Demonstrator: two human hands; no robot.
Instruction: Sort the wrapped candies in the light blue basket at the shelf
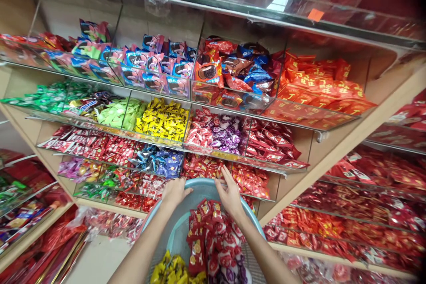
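Note:
A blue-grey plastic basket [199, 183] is in front of me, low in the head view. My left hand [175, 193] is closed over its far rim, the thumb pointing inward. At the rim's right part, my right hand [230, 193] has its fingers stretched out toward the shelf and its thumb apart on the inner side. Inside the basket lie red-wrapped candies [199, 239], yellow-wrapped candies [173, 270] and some purple-and-white ones [233, 273]. Just beyond my hands are red candy packets [251, 180] in a low shelf bin.
Glass-fronted shelves hold yellow candies [163, 120], purple candies [228, 133], green candies [43, 97], cookie packs [209, 72] and orange packets [319, 82]. A wooden side panel [353, 137] slants at right, with more red candy shelves beyond. Pale floor [100, 259] shows lower left.

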